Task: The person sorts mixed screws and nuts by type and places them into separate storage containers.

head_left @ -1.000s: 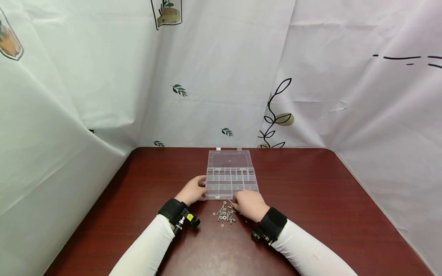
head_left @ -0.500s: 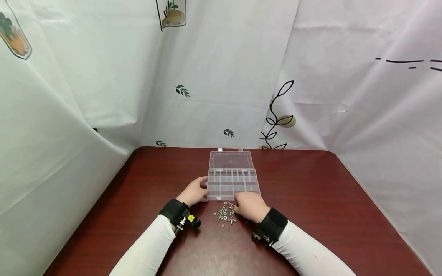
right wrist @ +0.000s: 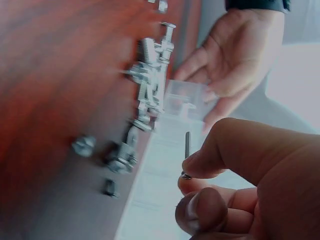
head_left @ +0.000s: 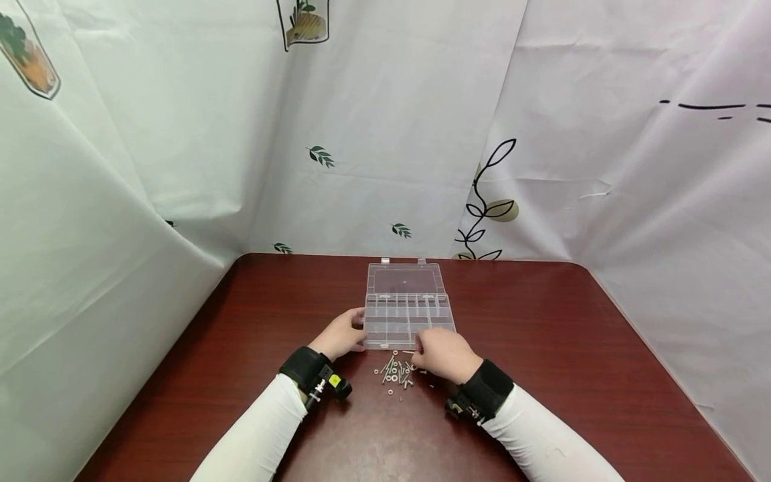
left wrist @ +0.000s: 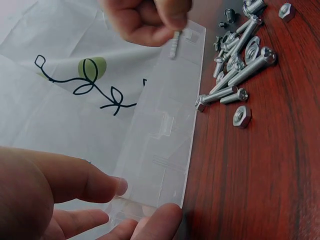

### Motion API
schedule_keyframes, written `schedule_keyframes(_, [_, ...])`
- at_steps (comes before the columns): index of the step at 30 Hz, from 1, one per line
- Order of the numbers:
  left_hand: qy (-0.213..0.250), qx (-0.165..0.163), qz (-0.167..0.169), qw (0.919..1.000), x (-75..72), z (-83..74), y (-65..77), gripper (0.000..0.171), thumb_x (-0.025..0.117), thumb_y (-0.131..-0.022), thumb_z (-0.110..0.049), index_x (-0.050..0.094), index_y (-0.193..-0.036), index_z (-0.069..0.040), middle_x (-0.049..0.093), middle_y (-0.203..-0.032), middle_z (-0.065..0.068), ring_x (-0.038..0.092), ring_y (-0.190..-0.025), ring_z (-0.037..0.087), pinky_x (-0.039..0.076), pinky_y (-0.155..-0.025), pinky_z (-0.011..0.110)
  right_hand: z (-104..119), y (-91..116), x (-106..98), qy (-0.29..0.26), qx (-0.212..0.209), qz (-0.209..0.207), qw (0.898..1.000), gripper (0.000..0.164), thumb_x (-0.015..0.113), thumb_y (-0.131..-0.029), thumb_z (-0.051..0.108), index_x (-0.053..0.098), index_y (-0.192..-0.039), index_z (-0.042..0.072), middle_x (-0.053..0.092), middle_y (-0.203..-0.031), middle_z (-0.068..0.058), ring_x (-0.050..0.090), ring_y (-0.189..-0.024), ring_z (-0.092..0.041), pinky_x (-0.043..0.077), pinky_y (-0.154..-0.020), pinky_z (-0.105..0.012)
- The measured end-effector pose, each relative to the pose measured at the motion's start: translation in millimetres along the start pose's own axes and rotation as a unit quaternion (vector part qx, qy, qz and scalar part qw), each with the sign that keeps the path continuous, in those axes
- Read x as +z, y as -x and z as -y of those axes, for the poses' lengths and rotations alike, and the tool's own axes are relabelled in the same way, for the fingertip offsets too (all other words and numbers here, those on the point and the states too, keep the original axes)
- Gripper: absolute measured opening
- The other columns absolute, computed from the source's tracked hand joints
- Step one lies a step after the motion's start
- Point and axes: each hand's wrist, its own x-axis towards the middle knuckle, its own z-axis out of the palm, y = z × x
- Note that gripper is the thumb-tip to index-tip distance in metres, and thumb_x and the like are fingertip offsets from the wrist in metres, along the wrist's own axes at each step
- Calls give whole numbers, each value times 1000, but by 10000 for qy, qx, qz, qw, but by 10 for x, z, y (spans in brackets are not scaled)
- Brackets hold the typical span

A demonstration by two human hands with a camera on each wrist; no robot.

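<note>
A clear plastic compartment box (head_left: 385, 328) lies on the table with its lid (head_left: 403, 278) folded back. My left hand (head_left: 340, 335) grips the box's left end, thumb and fingers around its corner (left wrist: 135, 205). My right hand (head_left: 448, 355) is at the box's front right. Its thumb and finger pinch a small metal screw (right wrist: 187, 145), whose threaded shank (left wrist: 174, 45) also shows in the left wrist view, in front of the box wall. Just before the box lies a loose pile of screws, nuts and washers (head_left: 394, 370); the right fingers hover at its right side.
The reddish-brown table (head_left: 530, 321) extends on both sides of the box. A white printed cloth (head_left: 373, 134) hangs behind the table's far edge. A loose nut (left wrist: 242, 116) lies apart from the pile, and small dark screws (left wrist: 229, 15) lie near the box.
My right hand, still pinching a screw, has shifted slightly right and away from the pile. The left hand stays at the box's left end. The head view has shifted slightly.
</note>
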Motion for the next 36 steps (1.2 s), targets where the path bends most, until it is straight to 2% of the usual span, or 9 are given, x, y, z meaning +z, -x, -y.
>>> schedule_keyframes(4, [26, -3, 50, 10000, -1, 2, 3, 66, 57, -87, 6, 36, -149, 4, 54, -127, 23, 64, -88, 25, 60, -67, 37, 1, -21, -62, -41, -15, -243, 9997, 18, 65, -74, 15, 51, -66, 22, 46, -58, 11, 42, -52, -8, 35, -46, -26])
schedule_keyframes(9, [-20, -9, 78, 10000, -11, -9, 16, 67, 57, -85, 6, 36, -148, 5, 55, -125, 23, 64, -87, 24, 60, -67, 37, 27, -127, -126, -245, 130, -290, 9992, 13, 64, -75, 15, 54, -69, 21, 49, -61, 11, 44, -55, -8, 38, -51, -26])
schedule_keyframes(17, [-13, 63, 138, 9999, -15, -28, 53, 65, 56, -85, 6, 36, -147, 7, 53, -126, 25, 64, -91, 26, 59, -69, 38, 212, -455, -255, -783, 534, -189, 9953, 9, 66, -86, 20, 60, -80, 17, 55, -66, 5, 46, -54, -13, 37, -54, -28])
schedule_keyframes(23, [-27, 94, 178, 9998, 0, -28, 59, 68, 56, -82, 6, 35, -147, 8, 52, -128, 27, 64, -89, 26, 60, -69, 37, 314, -729, -215, -1146, 833, -199, 9897, 12, 65, -90, 22, 62, -80, 16, 58, -72, 2, 48, -58, -15, 38, -56, -29])
schedule_keyframes(26, [-37, 130, 212, 9997, 15, -30, 64, 69, 56, -81, 6, 35, -147, 9, 52, -128, 27, 64, -87, 26, 60, -69, 37, 313, -829, -144, -1209, 947, -145, 9880, 21, 66, -91, 23, 60, -73, 15, 53, -66, 2, 46, -56, -16, 36, -55, -29])
schedule_keyframes(31, [-77, 98, 211, 9997, 22, -35, 65, 69, 56, -82, 6, 35, -147, 8, 52, -128, 27, 65, -87, 26, 60, -69, 37, 286, -922, -10, -1234, 1086, 90, 9864, 36, 65, -88, 21, 45, -58, 16, 35, -53, 4, 32, -48, -14, 25, -48, -28])
schedule_keyframes(36, [-103, 58, 188, 9998, -16, -52, 83, 67, 56, -84, 5, 34, -148, 8, 52, -129, 27, 65, -87, 26, 60, -69, 37, 285, -966, 89, -1253, 1080, 252, 9859, 41, 65, -86, 20, 40, -54, 18, 29, -50, 6, 26, -46, -12, 20, -46, -27])
